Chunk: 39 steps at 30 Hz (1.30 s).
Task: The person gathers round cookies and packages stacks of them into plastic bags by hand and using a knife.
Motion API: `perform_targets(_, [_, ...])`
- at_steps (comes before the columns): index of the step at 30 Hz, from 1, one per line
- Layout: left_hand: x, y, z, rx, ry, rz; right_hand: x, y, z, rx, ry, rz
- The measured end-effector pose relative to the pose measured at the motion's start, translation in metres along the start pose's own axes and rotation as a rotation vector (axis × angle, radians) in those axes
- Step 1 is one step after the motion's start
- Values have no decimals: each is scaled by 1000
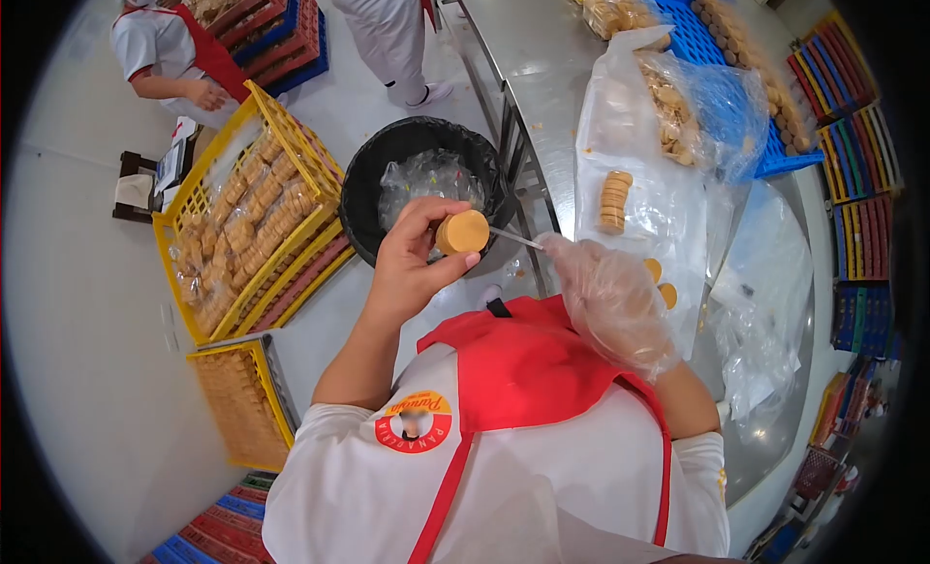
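My left hand point(407, 264) is bare and closed round a short stack of round golden biscuits point(465, 232), with the flat face of the end one turned up. My right hand point(610, 297), in a clear plastic glove, grips a thin pale stick-like tool point(516, 238). Its tip reaches the side of the held stack, though I cannot tell whether it touches. On white paper point(605, 157) to the right lies a row of biscuits point(614, 202). Two loose biscuits point(667, 295) lie close beside my right hand, partly hidden by it.
A black-lined bin point(360, 196) with clear plastic inside stands ahead. Yellow crates point(320, 210) of bagged biscuits are stacked at left. Blue trays point(693, 41) and bagged biscuits point(673, 109) sit on the metal table point(533, 70). Two people stand beyond, one with a red apron point(208, 50).
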<state>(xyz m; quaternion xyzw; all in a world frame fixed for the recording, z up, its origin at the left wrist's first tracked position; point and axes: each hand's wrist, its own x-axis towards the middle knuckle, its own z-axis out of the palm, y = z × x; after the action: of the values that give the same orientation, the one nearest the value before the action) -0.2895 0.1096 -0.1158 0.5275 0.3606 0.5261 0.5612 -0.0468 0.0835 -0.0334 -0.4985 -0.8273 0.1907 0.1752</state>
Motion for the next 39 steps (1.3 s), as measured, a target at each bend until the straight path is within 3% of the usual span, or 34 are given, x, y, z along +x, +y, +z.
perform_targets(2, [-2,-3,-2,6,4,4,0,-4,2,-3,-51,-71])
perform_targets(5, [-4,-7,-6,26,22,20,8,-3,7,-44,-9,2])
perform_targets(8, [-8,-19,-16,25,47,11,13,2,19,-78,-52,-151])
perform_targets(14, [-17,-24,-27,-57,111,-127,34,-5,23,20,-185,-17])
perform_targets(17, [-21,-28,-34,-110,107,-166,39,-6,32,7,-160,-200])
perform_targets(20, [-23,-33,-39,-109,120,-197,53,-2,38,118,-200,-53])
perform_targets(23, [-26,-32,-43,-122,128,-212,53,-12,40,15,-220,-124])
perform_targets(26, [-26,-31,-45,-140,158,-225,64,-6,45,107,-221,-103])
perform_targets(32, [-29,-28,-48,-116,190,-213,65,-8,51,-8,-244,-249])
perform_targets(35, [-29,-29,-46,-125,242,-193,70,-1,58,119,-134,-164])
perform_targets(39, [-31,-25,-41,-179,345,-259,66,-13,57,-54,-245,-225])
